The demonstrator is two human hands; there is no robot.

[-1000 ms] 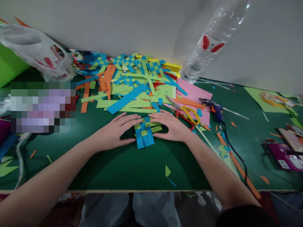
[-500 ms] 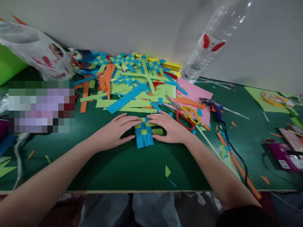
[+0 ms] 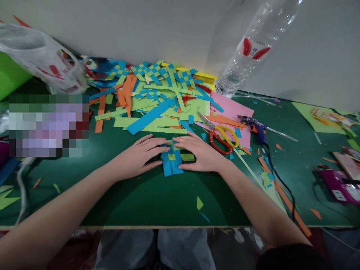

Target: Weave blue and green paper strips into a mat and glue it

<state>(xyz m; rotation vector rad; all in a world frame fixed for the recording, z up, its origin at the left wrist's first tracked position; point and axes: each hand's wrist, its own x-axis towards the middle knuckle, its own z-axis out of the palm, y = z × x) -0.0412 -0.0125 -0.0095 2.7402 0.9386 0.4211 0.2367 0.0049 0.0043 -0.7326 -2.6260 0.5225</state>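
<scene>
A small piece of woven paper (image 3: 172, 163), made of blue and light green strips, lies flat on the green table in front of me. Its loose blue strips point toward me, and green ends stick out on the right. My left hand (image 3: 143, 153) rests along its left side, fingers stretched out and thumb apart, fingertips touching the weave. From the other side, my right hand (image 3: 201, 152) lays its extended fingers across the top edge, while its thumb touches the right edge of the blue strips. The fingers cover part of the weave's upper area.
Behind my hands lies a heap of paper strips (image 3: 153, 122) with several finished checkered weaves. Open scissors (image 3: 222, 138) lie right of my right hand, near a blue glue gun (image 3: 257, 131) with a black cord. A clear plastic bottle (image 3: 253, 48) and a plastic bag (image 3: 47, 62) stand behind.
Both hands stay at the weave, with small finger shifts. The right thumb has moved slightly left onto its edge, and the blue strips now sit closer together.
</scene>
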